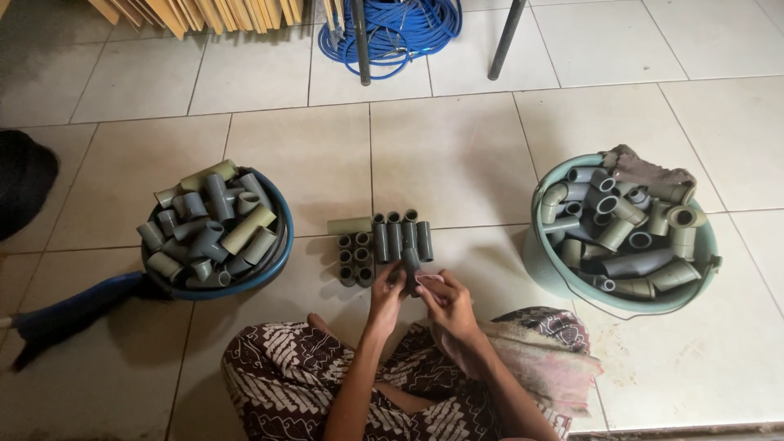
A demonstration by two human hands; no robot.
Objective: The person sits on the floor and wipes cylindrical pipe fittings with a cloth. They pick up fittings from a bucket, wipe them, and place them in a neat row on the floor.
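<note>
Holding grey pipe fitting [411,263] upright just above our lap, near row of fittings [384,245]. Left hand [385,296] fingers pinch its side; right hand [445,304] presses pink cloth [430,280] against it. Risk, we judge: loose pinch, fitting drops, topples row.

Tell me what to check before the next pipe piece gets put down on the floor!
1. Piece in hand: the left hand and right hand both hold one grey pipe fitting. Ok.
2. Wiping: a pink cloth is pressed to the fitting by the right hand's fingers. Whether it is clean: cannot tell.
3. Rows on the floor: the laid-out fittings sit in tidy rows. Ok.
4. Room for one more: bare tile lies right of the rows. Ok.
5. Supply: the blue basin and the green basin are both heaped. Ok.
</note>
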